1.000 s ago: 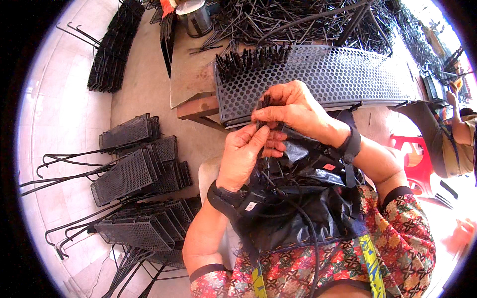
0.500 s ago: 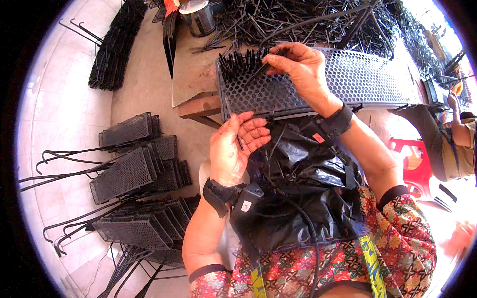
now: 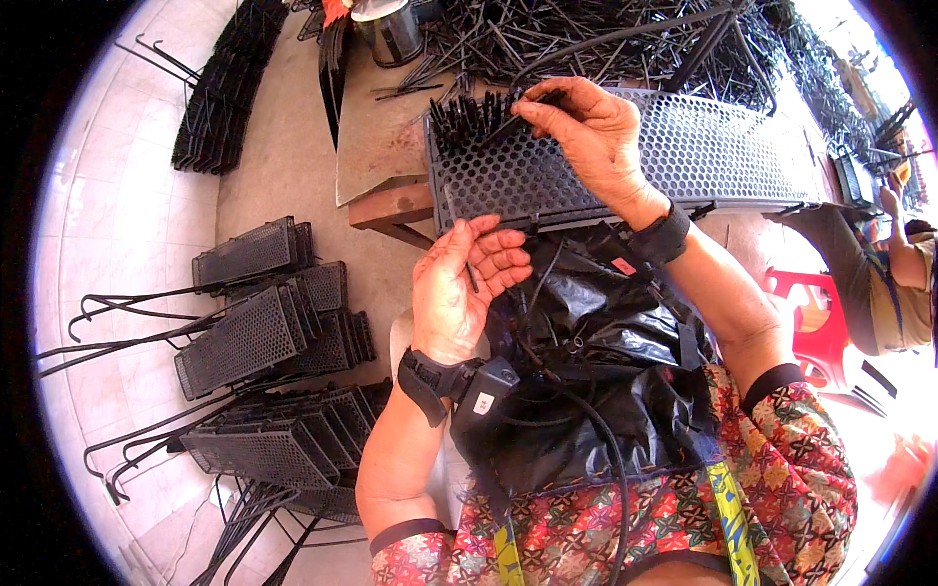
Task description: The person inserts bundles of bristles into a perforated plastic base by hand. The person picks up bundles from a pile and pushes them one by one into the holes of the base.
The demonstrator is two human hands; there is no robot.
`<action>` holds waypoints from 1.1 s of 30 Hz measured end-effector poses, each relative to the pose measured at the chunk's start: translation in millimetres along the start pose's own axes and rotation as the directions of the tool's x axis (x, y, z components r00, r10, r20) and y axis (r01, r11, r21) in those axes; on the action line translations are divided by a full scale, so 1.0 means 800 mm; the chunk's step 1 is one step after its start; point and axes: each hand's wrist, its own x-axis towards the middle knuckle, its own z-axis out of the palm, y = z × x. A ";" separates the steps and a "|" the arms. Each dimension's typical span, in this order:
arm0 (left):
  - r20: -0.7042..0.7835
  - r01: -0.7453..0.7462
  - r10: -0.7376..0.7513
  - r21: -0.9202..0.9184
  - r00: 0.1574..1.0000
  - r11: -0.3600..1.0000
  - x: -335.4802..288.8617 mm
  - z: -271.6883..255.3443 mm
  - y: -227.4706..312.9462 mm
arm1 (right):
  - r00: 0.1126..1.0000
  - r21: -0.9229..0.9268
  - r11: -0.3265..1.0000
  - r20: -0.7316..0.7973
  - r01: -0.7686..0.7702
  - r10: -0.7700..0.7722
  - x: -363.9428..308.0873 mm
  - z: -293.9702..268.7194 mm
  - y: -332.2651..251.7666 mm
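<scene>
A long black panel (image 3: 723,146) full of round holes lies across the work table. At its left end, several short black strips (image 3: 459,122) stand upright in the holes. My right hand (image 3: 596,132) is above the panel beside that cluster. Its thumb and fingers are pinched on thin black strips (image 3: 503,132), one of which slants down toward the holes. My left hand (image 3: 454,288) is just in front of the panel's near left corner, palm up with fingers loosely curled. A short dark strip (image 3: 473,278) lies in it, partly hidden.
A heap of loose black strips (image 3: 586,44) and a metal can (image 3: 389,34) stand behind the panel. Stacked perforated black racks with long hooked handles (image 3: 259,337) fill the floor at left. A red stool (image 3: 816,322) and another person (image 3: 899,264) are at right.
My right hand has shifted slightly left and up over the panel, and the strip in it slants less steeply. My left hand has hardly moved.
</scene>
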 end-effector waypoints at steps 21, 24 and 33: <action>-0.003 0.000 0.000 0.021 1.000 1.000 -0.001 0.002 0.001 | 0.997 -0.278 0.958 0.008 0.074 -0.075 -0.015 0.002 0.009; -0.005 0.003 -0.003 0.006 1.000 1.000 -0.001 0.001 0.001 | 0.991 -0.411 0.910 0.132 0.042 0.014 -0.010 -0.005 -0.007; -0.008 -0.001 0.001 0.000 1.000 1.000 -0.003 0.001 0.003 | 0.960 -0.314 0.921 0.231 0.229 -0.160 -0.003 -0.015 -0.005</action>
